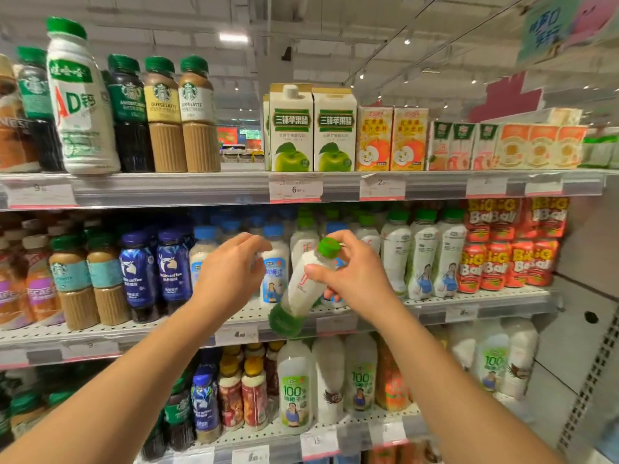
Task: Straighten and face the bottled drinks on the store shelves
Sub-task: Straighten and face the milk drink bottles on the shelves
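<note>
Much of the row behind the fingers is blurred, and the labels there cannot be read. A white bottle (303, 289) with a green cap is gripped near its neck by the fingers of the right hand (351, 272), tilted, its green base hanging past the middle shelf's front edge (435, 316). An empty strip of shelf is seen just below the fingers. The left hand (231, 272) is held loosely spread, gripping nothing, in front of a blue-capped bottle (273, 272).
</note>
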